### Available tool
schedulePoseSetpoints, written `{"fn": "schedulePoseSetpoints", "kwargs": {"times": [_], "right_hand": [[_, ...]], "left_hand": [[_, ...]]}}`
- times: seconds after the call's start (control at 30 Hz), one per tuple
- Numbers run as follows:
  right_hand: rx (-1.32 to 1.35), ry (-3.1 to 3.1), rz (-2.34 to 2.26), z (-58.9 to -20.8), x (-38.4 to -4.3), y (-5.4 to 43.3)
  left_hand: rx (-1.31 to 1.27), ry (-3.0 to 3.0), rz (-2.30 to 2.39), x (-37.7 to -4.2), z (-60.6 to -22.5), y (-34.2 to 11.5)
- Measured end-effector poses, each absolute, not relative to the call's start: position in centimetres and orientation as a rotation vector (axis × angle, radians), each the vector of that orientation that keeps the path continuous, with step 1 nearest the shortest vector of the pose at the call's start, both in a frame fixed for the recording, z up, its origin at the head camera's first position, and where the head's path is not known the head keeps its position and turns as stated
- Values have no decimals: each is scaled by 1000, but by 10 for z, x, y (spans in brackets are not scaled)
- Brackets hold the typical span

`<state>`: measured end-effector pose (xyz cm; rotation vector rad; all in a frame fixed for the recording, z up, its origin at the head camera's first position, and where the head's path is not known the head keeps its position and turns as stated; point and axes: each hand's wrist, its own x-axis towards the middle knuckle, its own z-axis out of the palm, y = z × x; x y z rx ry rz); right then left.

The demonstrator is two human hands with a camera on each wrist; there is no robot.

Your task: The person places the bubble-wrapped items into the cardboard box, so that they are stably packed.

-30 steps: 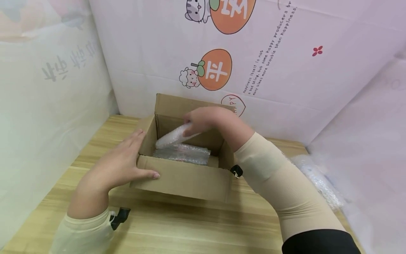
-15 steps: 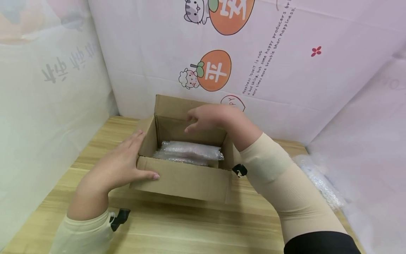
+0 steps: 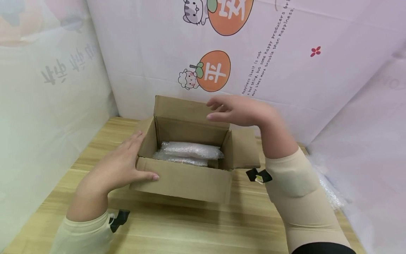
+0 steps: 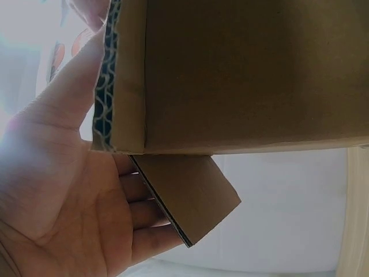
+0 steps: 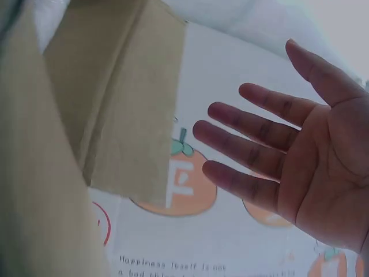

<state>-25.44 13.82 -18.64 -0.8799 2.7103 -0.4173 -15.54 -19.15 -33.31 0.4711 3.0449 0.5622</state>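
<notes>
Left hand: thumb and fingers spread against the box's near left corner. Right hand: fingers apart, empty, above the far right corner. Between them, the cardboard box stands open, at least 2 bubble-wrapped packs inside, below the right hand. Packs judged light, soft-skinned, slightly slippery, possibly fragile; best gripped mid-length. Box flaps likely bend; hold its walls.

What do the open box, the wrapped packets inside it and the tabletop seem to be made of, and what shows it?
Box: matt brown corrugated cardboard; the left wrist view shows its wavy cut edge.
Packets: outside, translucent, shiny plastic, probably bubble wrap, from the crinkled glints.
Tabletop: pale wood or wood-look laminate; grain-like streaks, soft sheen.
</notes>
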Motion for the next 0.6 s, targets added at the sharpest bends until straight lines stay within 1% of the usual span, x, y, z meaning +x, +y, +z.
{"fn": "schedulePoseSetpoints", "kwargs": {"times": [0.2, 0.6], "right_hand": [[-920, 2786, -565, -191, -238, 170], [-894, 3080, -1005, -212, -209, 224]], "left_hand": [[476, 3047, 559, -155, -333, -191], [469, 3048, 553, -155, -333, -190]]}}
